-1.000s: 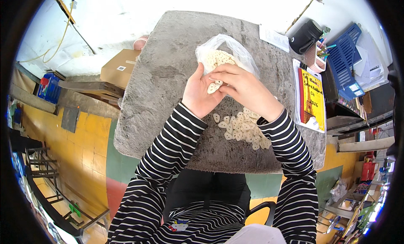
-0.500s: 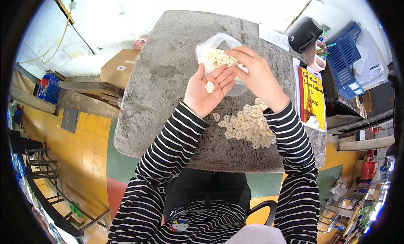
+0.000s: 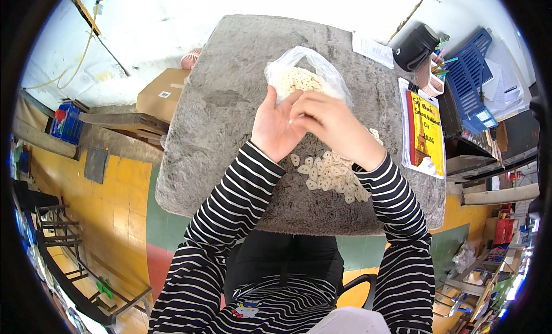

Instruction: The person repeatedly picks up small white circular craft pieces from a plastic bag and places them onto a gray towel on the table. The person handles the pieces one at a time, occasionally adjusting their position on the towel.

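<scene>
My left hand [image 3: 271, 127] lies palm up above the table, thumb spread, its fingers partly covered. Over its palm and fingers, my right hand [image 3: 333, 121] has its fingertips pinched together; whatever is between them is hidden. Just beyond both hands sits a clear plastic bag [image 3: 332, 76], its mouth open, holding many small cream-coloured pieces [image 3: 298, 79]. Nearer to me, a loose pile of flat, rounded-triangular cream pieces with small holes [image 3: 330, 176] is spread on the table, partly under my right forearm.
A grey plush cloth [image 3: 218, 150] covers the table. Along the right edge lie a yellow-covered notebook [image 3: 426, 124] and a paper sheet [image 3: 372, 49]. Behind them are a black cylindrical container [image 3: 415, 47], a pink pen holder [image 3: 428, 81] and a blue rack [image 3: 464, 75]. A cardboard box [image 3: 161, 95] stands left.
My right hand has come down and left from near the bag onto my left palm. The single cream piece that lay visible in that palm is out of sight.
</scene>
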`<move>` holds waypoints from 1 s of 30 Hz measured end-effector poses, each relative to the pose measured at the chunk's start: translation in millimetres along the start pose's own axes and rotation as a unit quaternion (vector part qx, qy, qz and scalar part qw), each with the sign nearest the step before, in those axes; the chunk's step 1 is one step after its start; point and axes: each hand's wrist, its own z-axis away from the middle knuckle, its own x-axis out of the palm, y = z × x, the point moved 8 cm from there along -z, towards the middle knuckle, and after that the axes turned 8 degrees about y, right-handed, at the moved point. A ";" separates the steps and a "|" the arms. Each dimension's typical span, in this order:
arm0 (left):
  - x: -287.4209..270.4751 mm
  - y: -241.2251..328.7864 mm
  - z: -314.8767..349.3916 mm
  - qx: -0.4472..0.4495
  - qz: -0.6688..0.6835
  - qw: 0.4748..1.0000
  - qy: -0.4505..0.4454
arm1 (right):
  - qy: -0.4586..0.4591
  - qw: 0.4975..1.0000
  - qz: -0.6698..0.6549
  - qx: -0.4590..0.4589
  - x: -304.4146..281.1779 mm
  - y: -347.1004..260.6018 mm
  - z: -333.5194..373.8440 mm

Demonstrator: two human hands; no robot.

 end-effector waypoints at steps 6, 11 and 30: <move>12.7 17.8 4.3 0.069 -0.091 0.993 -0.016 | 0.105 0.989 -0.009 0.107 -41.1 43.9 -22.2; 31.3 40.6 16.5 0.223 -0.358 0.906 -0.014 | 0.083 0.987 0.027 0.135 -50.5 53.3 -5.9; 6.3 -19.5 8.4 0.180 -0.738 0.638 -0.121 | -0.002 0.983 0.031 0.179 -25.1 51.7 92.0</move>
